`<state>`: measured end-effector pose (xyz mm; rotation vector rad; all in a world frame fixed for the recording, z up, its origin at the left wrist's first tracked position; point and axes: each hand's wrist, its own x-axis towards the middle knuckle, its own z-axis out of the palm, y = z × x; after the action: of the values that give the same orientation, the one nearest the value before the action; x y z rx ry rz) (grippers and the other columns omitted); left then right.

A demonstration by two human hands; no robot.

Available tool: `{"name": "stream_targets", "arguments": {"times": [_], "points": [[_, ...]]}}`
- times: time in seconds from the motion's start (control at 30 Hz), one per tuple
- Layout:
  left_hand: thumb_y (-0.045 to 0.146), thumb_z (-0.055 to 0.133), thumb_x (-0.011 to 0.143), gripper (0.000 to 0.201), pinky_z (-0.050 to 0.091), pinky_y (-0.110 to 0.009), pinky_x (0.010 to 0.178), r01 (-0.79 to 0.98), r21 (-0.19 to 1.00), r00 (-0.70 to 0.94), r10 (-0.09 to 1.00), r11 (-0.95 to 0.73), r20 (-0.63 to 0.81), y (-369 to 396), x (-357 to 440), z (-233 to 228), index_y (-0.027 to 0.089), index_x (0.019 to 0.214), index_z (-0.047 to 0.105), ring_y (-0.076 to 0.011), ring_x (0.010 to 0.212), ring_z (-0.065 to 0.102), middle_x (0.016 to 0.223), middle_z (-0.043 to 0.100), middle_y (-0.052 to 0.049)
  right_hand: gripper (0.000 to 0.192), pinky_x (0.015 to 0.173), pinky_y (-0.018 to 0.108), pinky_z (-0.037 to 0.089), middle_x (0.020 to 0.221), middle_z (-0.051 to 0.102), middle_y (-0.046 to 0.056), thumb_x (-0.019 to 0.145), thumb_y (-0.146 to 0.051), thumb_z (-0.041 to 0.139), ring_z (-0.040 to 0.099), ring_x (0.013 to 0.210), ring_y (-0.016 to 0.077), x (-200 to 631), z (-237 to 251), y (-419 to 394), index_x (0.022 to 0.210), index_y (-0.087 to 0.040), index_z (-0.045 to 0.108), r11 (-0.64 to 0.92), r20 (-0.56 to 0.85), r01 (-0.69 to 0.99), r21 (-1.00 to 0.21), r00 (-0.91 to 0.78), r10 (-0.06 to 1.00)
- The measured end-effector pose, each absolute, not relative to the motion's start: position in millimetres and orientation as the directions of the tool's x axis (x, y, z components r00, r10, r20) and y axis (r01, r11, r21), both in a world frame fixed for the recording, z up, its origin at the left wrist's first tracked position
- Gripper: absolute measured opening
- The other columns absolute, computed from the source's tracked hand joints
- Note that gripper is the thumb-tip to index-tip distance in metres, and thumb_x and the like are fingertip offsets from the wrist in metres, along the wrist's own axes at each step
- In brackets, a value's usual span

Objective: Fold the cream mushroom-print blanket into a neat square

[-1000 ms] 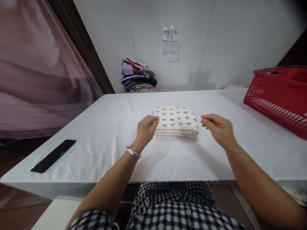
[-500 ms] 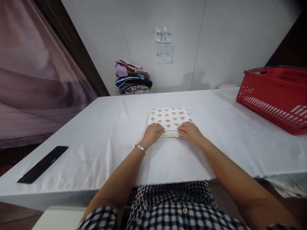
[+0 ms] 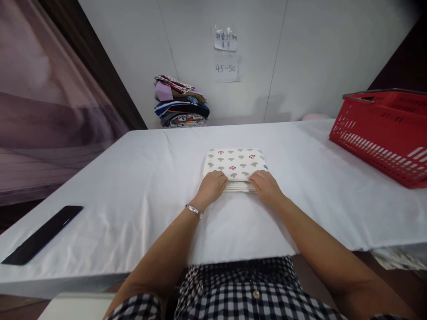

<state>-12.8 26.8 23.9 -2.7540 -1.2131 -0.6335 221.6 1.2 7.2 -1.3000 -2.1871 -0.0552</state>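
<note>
A folded cream cloth printed with small mushrooms lies in the middle of the white table. My left hand grips its near left edge, fingers curled over the top. My right hand grips the near right edge the same way. A silver bracelet sits on my left wrist. The cloth rests flat on the table, its stacked layers showing between my hands.
A stack of folded clothes stands at the far edge by the wall. A red plastic basket sits at the right. A black flat object lies near the left front corner. Paper notes hang on the wall.
A second ago my hands hovered apart at the cloth's two sides. They have come inward and closed on its near edge, and have held there since half a second ago.
</note>
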Motion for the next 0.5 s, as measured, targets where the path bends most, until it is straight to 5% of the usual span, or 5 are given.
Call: {"name": "stream_targets", "arguments": {"times": [0.23,0.5], "points": [[0.019,0.036,0.095,0.027,0.038,-0.034,0.074,0.726,0.02,0.634,0.68,-0.687,0.369,23.3,-12.3,18.6,0.016,0.082,0.059,-0.019,0.081,0.05,0.082,0.058,-0.007,0.022,0.076,0.033,0.037,0.089,0.063,0.007,0.093,-0.02,0.04,0.053,0.086,0.0198,223.6,4.7,-3.1,0.086,-0.019,0.061,0.542,0.468,0.807,-0.237,-0.394,0.791],[0.022,0.037,0.095,0.027,0.039,-0.036,0.075,0.702,0.13,0.613,0.687,-0.7,0.391,19.7,-14.8,17.4,0.017,0.085,0.061,-0.0199,0.082,0.051,0.086,0.06,-0.007,0.022,0.078,0.036,0.039,0.094,0.064,0.008,0.093,-0.025,0.041,0.053,0.09,0.0214,226.3,1.9,-4.2,0.091,-0.02,0.063,0.565,0.453,0.777,-0.275,-0.414,0.79]]}}
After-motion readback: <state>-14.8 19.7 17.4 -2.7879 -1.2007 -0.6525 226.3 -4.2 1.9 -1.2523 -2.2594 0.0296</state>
